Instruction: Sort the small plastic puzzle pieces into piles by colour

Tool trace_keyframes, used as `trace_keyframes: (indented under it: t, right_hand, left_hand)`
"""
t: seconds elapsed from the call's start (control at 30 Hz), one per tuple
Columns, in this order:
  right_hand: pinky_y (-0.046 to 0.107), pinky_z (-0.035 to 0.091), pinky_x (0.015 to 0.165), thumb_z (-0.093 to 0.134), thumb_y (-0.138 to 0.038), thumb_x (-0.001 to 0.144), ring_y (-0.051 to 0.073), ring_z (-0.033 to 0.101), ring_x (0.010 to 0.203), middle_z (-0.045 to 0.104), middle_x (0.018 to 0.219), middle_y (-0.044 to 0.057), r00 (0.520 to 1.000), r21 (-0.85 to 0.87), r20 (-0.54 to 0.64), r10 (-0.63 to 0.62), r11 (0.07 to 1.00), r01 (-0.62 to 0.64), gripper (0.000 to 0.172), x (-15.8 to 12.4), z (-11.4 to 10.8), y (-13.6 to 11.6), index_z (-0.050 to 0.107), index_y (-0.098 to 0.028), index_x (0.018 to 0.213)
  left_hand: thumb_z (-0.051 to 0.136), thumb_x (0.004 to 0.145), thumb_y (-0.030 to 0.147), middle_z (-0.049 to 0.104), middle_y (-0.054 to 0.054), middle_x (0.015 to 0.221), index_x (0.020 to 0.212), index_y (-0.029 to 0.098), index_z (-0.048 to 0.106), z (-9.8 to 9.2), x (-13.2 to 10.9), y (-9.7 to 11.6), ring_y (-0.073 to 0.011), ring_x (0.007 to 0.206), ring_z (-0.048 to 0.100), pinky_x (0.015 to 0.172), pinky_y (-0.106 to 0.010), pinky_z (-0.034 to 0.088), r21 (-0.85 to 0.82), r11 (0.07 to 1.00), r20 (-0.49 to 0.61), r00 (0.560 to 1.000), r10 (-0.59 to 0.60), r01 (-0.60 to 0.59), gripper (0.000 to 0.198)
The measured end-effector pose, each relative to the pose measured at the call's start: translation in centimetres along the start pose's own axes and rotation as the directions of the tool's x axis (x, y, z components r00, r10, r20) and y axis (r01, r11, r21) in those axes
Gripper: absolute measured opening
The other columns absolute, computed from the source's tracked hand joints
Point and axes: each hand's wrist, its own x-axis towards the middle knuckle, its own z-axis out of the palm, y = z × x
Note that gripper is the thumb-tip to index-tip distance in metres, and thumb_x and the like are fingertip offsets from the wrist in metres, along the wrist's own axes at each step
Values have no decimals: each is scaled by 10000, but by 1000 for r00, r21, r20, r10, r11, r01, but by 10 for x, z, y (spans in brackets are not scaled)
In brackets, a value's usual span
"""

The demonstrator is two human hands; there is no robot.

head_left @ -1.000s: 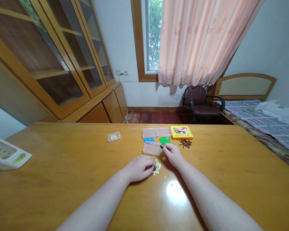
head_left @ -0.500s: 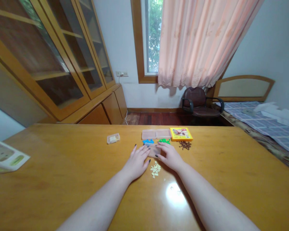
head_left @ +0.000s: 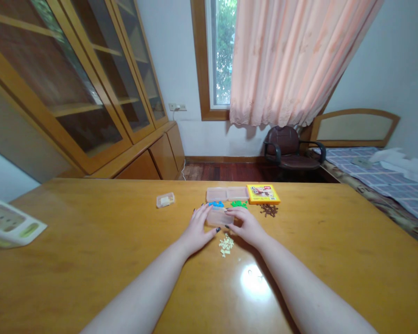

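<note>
A small clear plastic box [head_left: 218, 217] lies flat on the table between my hands. At its right end, my right hand [head_left: 246, 227] grips it, fingers on the far edge and thumb on the near side. My left hand [head_left: 195, 234] rests at the left end with fingers stretched and thumb apart; whether it touches the box is hard to tell. Closer to me lies a heap of small cream pieces [head_left: 226, 245]. Just beyond the box are blue pieces [head_left: 216, 204] and green pieces [head_left: 239, 204], partly behind my fingers. Brown pieces [head_left: 269, 210] lie to the right.
Behind the pieces sit an open clear plastic case [head_left: 227, 194] and a yellow printed box [head_left: 264, 194]. Another small clear box [head_left: 165, 200] with pale contents stands left. A white object [head_left: 14, 222] is at the table's left edge. An office chair [head_left: 285, 147] stands beyond the table.
My left hand has drawn back leftward off the top of the clear box, baring more of it. My right hand stays at the right end.
</note>
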Motion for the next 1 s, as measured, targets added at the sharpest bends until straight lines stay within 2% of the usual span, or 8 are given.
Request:
trace_keyframes:
  t: [0.13, 0.23, 0.33, 0.43, 0.57, 0.83, 0.9, 1.0]
  right_hand:
    - [411, 416, 989, 658, -255, 765, 208, 565, 1088, 643, 1133, 86, 999, 186, -47, 27, 982, -18, 304, 1, -1, 0, 648, -223, 1067]
    - [401, 420, 990, 666, -302, 765, 211, 568, 1097, 637, 1150, 90, 998, 273, -23, 55, 961, -47, 323, 0, 0, 1, 642, -216, 1076]
    - [397, 447, 957, 650, -326, 773, 217, 589, 1061, 652, 1112, 95, 998, 238, -14, 55, 970, -50, 309, -1, 0, 0, 647, -204, 1057]
    - [403, 465, 923, 592, -319, 816, 219, 605, 1030, 663, 1090, 98, 1000, 100, 5, -18, 995, 18, 278, -4, -2, -4, 639, -201, 1063]
    - [406, 477, 895, 514, -301, 872, 223, 611, 1016, 661, 1107, 108, 990, -130, 38, -138, 981, 141, 274, -7, -5, -10, 616, -199, 1105]
    - [381, 488, 876, 511, -384, 868, 227, 604, 1036, 630, 1157, 138, 952, -209, 153, -266, 933, 294, 420, -9, -12, -20, 509, -173, 1232]
    - [371, 495, 863, 504, -374, 875, 221, 614, 1017, 642, 1135, 136, 949, -229, 141, -282, 923, 308, 400, -10, -12, -21, 514, -170, 1218]
    - [357, 513, 803, 481, -351, 891, 217, 639, 936, 671, 1058, 131, 952, -313, 66, -300, 899, 305, 351, -11, -10, -22, 539, -158, 1178]
  left_hand:
    - [552, 812, 494, 282, -134, 1485, 1415, 187, 245, 2, 1, -7, -257, 1371, 263, 1129, -437, 237, -274, 961, -35, 999, -25, 14, 743]
    - [525, 819, 541, 308, -140, 1475, 1419, 178, 207, 7, 2, -6, -243, 1345, 324, 1111, -401, 285, -461, 887, -1, 999, -44, 38, 770]
    - [553, 799, 542, 380, -151, 1432, 1381, 165, 270, 9, 3, -2, -247, 1299, 398, 1082, -396, 334, -634, 768, 21, 994, -104, 93, 749]
    - [651, 734, 492, 506, -156, 1319, 1291, 154, 386, 9, 6, 4, -264, 1211, 493, 1044, -414, 377, -761, 631, 27, 979, -201, 150, 704]
    - [757, 643, 361, 560, -136, 1235, 1179, 169, 491, 11, 4, 14, -261, 1139, 544, 1026, -420, 391, -814, 560, 11, 968, -252, 154, 629]
    - [761, 641, 255, 520, -124, 1242, 1122, 189, 551, 17, -7, 24, -267, 1177, 502, 1030, -411, 392, -737, 675, -57, 991, -120, 39, 529]
    - [754, 653, 256, 509, -126, 1260, 1154, 192, 534, 17, -6, 23, -264, 1191, 492, 1040, -406, 381, -747, 663, -49, 991, -122, 45, 551]
    - [773, 630, 255, 497, -128, 1280, 1230, 204, 465, 18, -3, 26, -254, 1185, 498, 1029, -393, 391, -802, 590, -39, 978, -207, 93, 676]
